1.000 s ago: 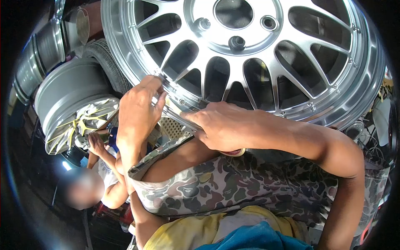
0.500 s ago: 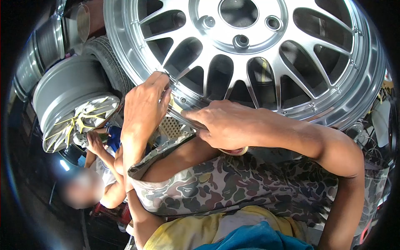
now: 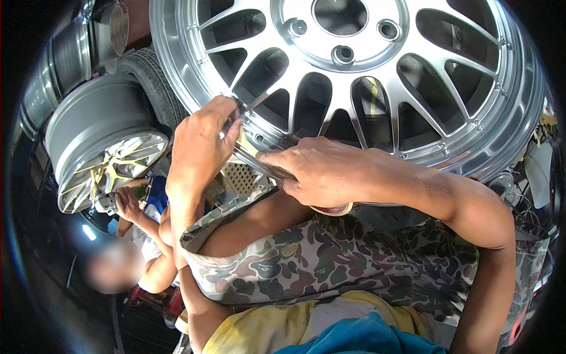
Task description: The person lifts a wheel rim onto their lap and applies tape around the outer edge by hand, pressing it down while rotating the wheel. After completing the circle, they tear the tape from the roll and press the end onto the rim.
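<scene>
A silver multi-spoke wheel rim (image 3: 345, 88) fills the upper view, with a polished outer lip. At its lower left edge is my left hand (image 3: 203, 138), its thumb and fingers pinched together over the lip; what they hold is too small to make out. Just right of it, my right hand (image 3: 321, 165) grips the bottom edge of the rim, index finger stretched along the lip and thumb below. Between the two hands, a small round hole (image 3: 259, 138) and a pale yellow patch (image 3: 247, 144) show on the lip.
Another person (image 3: 156, 236) at the left has a hand (image 3: 127, 203) at a second wheel (image 3: 112, 168) with yellow-edged spokes. A tyre (image 3: 154, 82) stands behind it. My camouflage-covered legs (image 3: 330, 253) lie below the rim, and a perforated beige piece (image 3: 239, 179) sits beneath my hands.
My left hand has shifted slightly left and up along the lip, its fingers still pinched. My right hand stays on the rim, nearly unmoved. The other person's hand has moved slightly left.
</scene>
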`<state>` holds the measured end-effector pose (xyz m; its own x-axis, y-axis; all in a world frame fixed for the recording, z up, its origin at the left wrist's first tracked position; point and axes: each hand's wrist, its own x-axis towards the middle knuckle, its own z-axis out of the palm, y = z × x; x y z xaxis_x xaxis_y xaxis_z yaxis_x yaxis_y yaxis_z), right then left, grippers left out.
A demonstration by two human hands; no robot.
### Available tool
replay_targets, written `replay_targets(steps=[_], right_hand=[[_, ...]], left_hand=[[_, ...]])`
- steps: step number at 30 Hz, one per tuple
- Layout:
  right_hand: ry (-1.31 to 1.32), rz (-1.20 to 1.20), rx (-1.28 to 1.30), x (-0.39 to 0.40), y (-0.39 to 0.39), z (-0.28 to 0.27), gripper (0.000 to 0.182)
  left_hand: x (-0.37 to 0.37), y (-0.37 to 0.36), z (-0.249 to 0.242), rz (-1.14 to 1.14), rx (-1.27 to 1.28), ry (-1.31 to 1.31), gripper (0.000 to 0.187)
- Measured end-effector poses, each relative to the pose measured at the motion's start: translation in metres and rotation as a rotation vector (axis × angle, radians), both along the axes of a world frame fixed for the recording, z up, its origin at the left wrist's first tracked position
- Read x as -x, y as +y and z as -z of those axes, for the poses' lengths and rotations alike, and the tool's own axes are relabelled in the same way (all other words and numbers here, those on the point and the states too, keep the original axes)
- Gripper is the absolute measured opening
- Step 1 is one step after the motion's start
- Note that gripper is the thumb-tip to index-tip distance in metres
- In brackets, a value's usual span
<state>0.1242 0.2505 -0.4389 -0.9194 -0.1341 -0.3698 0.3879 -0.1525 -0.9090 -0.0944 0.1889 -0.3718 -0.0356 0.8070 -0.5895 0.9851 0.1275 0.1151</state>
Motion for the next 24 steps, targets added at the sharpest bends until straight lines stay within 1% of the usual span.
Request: replay_targets(steps=[2,3,4,5,6,8,10,12,14,15,24], right_hand=[[0.003,-0.005,0.009,-0.001,-0.003,0.002,0.056],[0.042,0.039,-0.019,-0.001,-0.01,0.007,0.056],[0.08,0.083,-0.048,0.0,-0.01,0.005,0.056],[0.08,0.084,-0.046,0.0,-0.007,0.004,0.056],[0.062,0.086,-0.071,-0.001,-0.003,0.003,0.056],[0.047,0.086,-0.093,0.0,0.004,0.001,0.056],[0.077,0.139,-0.148,0.001,0.005,0.003,0.056],[0.096,0.169,-0.155,0.0,0.0,0.007,0.055],[0.001,0.113,-0.106,0.002,0.001,0.006,0.056],[-0.001,0.112,-0.107,0.002,0.001,0.007,0.056],[-0.036,0.124,-0.11,0.003,-0.002,0.01,0.057]], left_hand=[[0.003,0.0,0.0,-0.047,0.008,-0.027,0.016],[0.003,0.0,-0.001,-0.045,0.009,-0.028,0.016],[0.002,0.001,-0.002,-0.1,0.007,-0.003,0.018],[0.002,0.002,-0.002,-0.155,0.004,0.022,0.02],[0.003,0.002,-0.003,-0.155,0.005,0.022,0.02],[0.006,0.003,-0.005,-0.034,-0.121,0.09,0.019],[0.008,0.004,-0.002,-0.024,-0.102,0.145,0.018],[0.009,0.003,0.004,0.055,-0.149,0.177,0.016],[0.009,0.005,0.01,0.056,-0.116,0.166,0.016],[0.009,0.006,0.012,0.057,-0.082,0.156,0.016],[0.008,0.006,0.025,0.174,-0.088,0.263,0.019]])
